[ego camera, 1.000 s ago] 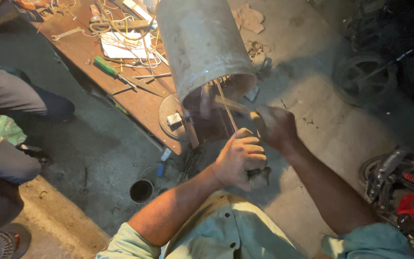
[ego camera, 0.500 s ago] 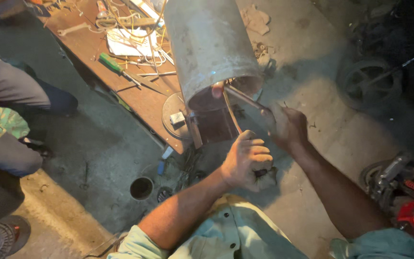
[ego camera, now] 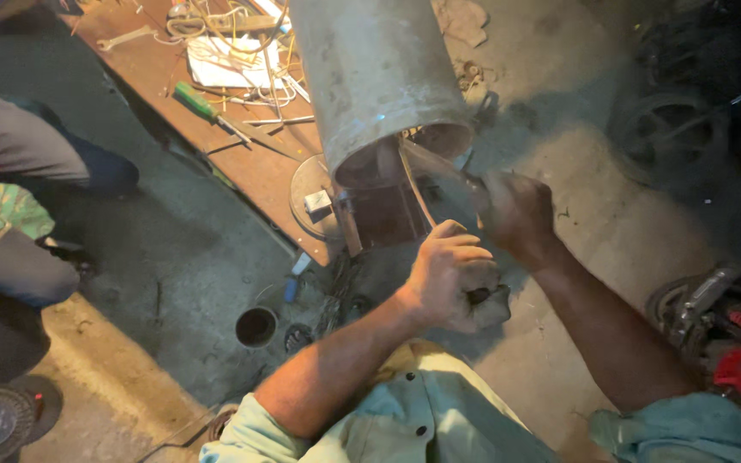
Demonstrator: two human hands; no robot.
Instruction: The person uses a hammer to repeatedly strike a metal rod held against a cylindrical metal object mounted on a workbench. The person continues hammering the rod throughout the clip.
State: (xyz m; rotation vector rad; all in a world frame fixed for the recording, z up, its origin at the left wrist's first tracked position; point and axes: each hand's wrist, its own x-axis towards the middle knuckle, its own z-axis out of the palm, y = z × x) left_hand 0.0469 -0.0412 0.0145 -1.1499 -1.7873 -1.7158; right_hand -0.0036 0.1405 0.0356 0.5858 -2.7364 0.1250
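Left hand (ego camera: 456,274): clenched in a fist around a small dark tool or handle; only its dark tip shows past the knuckles at 3 o'clock, so its kind cannot be told. Right hand (ego camera: 515,210): closed on the near end of a thin, pale metal strip (ego camera: 413,184). The strip runs toward 11 o'clock into the open mouth of a large grey sheet-metal cylinder (ego camera: 379,77), which stands tilted on a dusty concrete floor (ego camera: 611,214).

Handling, judged: strip looks light and springy, edges probably sharp; best pinched flat near its free end, as now. Cylinder looks stiff, bulky and fairly heavy, with a thin rim that likely cuts; safer taken by the outer wall with both hands than by the lip.

At 9 o'clock of the cylinder, a brown wooden tabletop (ego camera: 259,163) carries a green-handled screwdriver (ego camera: 207,110) and tangled wires. Another person's legs sit at far 9 o'clock.
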